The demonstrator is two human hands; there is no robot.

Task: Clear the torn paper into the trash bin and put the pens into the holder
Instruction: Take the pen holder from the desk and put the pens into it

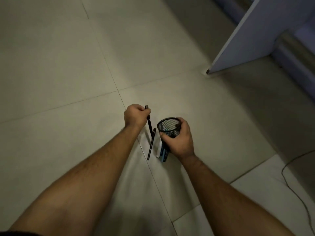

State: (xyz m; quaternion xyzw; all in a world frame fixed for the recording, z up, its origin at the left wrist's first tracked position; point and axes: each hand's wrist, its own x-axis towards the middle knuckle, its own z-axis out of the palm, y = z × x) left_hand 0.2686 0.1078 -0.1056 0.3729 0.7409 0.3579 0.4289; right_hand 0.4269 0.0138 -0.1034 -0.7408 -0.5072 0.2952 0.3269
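Note:
My left hand (134,116) is closed around a black pen (149,124) that points down toward the tiled floor. A second black pen (151,144) lies on the floor just below it. To the right, my right hand (179,138) grips a black mesh pen holder (167,125) from the side, its round mouth tilted toward the left hand. Blue and white pens (162,153) lie on the floor under the holder, partly hidden by my right hand. No torn paper or trash bin is in view.
Pale floor tiles (68,65) fill most of the view. A white furniture panel (242,36) stands at the upper right, touching the floor. A thin dark cable (289,178) runs along the floor at the right edge.

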